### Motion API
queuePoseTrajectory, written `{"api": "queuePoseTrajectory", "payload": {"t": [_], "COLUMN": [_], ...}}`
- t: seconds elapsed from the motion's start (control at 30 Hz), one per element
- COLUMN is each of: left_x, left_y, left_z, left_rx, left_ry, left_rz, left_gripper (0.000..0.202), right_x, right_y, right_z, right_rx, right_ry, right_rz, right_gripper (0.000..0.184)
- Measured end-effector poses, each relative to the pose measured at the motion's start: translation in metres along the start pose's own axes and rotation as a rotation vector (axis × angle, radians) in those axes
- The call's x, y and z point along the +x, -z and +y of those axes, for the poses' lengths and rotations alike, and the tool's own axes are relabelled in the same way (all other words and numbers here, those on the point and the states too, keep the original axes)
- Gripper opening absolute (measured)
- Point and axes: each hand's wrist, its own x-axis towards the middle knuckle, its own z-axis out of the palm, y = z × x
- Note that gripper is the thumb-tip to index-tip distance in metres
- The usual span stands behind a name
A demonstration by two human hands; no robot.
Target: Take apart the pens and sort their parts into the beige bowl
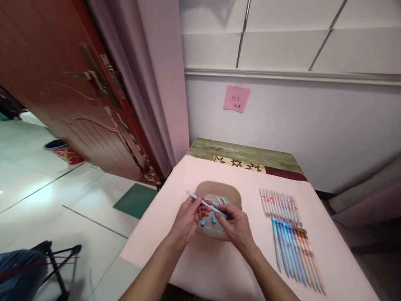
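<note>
- I judge the work with the pens well along. Right of centre, an upper row (280,202) of pale pens and a lower row (294,251) of blue and brown ones lie side by side on the surface (194,259).
- What looks left: a few small blue pieces (203,222) lying loose in the tray (219,186) at mid-frame, plus the pen (203,202) I see in hand.
- That pen sits just above the tray, tilted, with its pale tip pointing to the upper left and its blue end to the lower right.
- My left hand (188,219) is closed narrowly around the pale barrel, fingers curled in and thumb on top.
- My right hand (236,225) pinches the blue end between thumb and fingertips, and its other fingers are folded over the tray's near edge.
- Whether the blue end is fully seated on the barrel I cannot tell, since the fingers cover the joint.
</note>
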Motion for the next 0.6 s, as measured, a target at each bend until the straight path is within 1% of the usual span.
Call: {"api": "queuePoseTrajectory", "payload": {"t": [0.23, 0.43, 0.57, 0.6], "left_x": [-0.0013, -0.0022, -0.0044, -0.0049], "left_y": [-0.0053, -0.0088, -0.01, -0.0102], "left_z": [-0.0055, -0.0103, -0.01, -0.0099], "left_rx": [0.064, 0.076, 0.102, 0.109], "left_ry": [-0.008, -0.019, -0.023, -0.018], "left_rz": [-0.037, 0.021, 0.041, 0.042], "left_gripper": [0.026, 0.031, 0.031, 0.031], "right_x": [-0.0015, -0.0021, -0.0023, -0.0022], "right_y": [-0.0025, -0.0055, -0.0077, -0.0078], "right_z": [-0.0032, -0.0049, -0.0031, -0.002], "right_rx": [0.024, 0.045, 0.089, 0.083], "right_ry": [-0.004, 0.007, -0.025, -0.04], "right_rz": [0.034, 0.078, 0.152, 0.153], "right_gripper": [0.017, 0.019, 0.021, 0.021]}}
